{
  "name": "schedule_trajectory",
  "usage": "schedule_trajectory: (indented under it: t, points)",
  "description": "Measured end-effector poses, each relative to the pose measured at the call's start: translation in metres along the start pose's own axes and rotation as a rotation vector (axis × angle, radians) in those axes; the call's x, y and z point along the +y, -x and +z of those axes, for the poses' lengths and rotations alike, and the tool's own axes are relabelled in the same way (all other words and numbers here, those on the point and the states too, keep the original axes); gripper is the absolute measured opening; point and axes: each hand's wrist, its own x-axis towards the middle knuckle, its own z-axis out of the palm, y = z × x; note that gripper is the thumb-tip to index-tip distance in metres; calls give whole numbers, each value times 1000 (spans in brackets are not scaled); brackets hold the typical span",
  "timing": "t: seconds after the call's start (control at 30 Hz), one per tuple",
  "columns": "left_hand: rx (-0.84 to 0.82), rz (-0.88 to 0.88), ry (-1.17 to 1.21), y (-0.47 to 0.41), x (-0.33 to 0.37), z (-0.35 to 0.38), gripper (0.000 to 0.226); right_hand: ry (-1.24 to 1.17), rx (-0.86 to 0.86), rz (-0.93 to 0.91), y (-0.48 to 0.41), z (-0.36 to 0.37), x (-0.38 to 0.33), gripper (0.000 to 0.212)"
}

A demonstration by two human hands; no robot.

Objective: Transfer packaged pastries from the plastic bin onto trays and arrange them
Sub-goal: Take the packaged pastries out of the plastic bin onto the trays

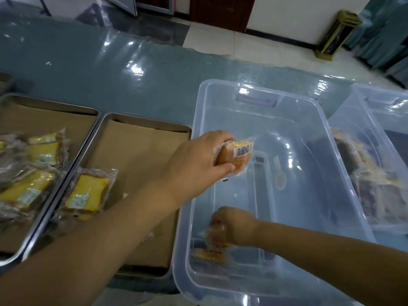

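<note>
Packaged pastry point(237, 154), long axis left-right, is gripped in our left hand point(198, 160); our right hand point(236, 224) clutches a second pastry point(217, 237).

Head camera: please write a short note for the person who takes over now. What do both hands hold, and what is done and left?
Left grip holds a wrapped pastry above the clear bin.
Right grip holds a second pack low inside the bin; a third pack lies on its floor.
Done: one yellow pack on the near tray, several packs on the left tray.
Left: place these three, then arrange; the second bin seems to hold more.
</note>
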Motion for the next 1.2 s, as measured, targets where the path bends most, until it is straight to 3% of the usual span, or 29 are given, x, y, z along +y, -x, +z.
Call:
schedule_trajectory:
  t: [0.07,0.13,0.2,0.4,0.53,0.77,0.9,1.03,1.2]
  points:
    - [7,1,5,0,0,1,45,-99,-109,-6,6,4,-7,69]
    - [7,-2,10,-1,0,1,44,15,-158,-43,9,8,-11,92]
    - [7,-21,21,-1,0,2,44,158,-105,-98,9,14,-13,101]
    - [19,-51,11,-1,1,3,45,224,-21,-126,0,17,-10,87]
    - [38,-76,27,-1,4,3,44,408,25,-257,-7,27,-9,80]
    - [65,-94,8,1,14,1,43,564,-40,-324,-11,13,-9,58]
    - [282,50,-106,9,18,-1,46,598,-26,-296,1,-15,-13,46]
    - [592,6,179,14,18,-9,49,455,235,-246,26,-61,-15,32]
    - [742,-106,252,26,-2,-43,52,374,734,-108,57,-115,-42,35]
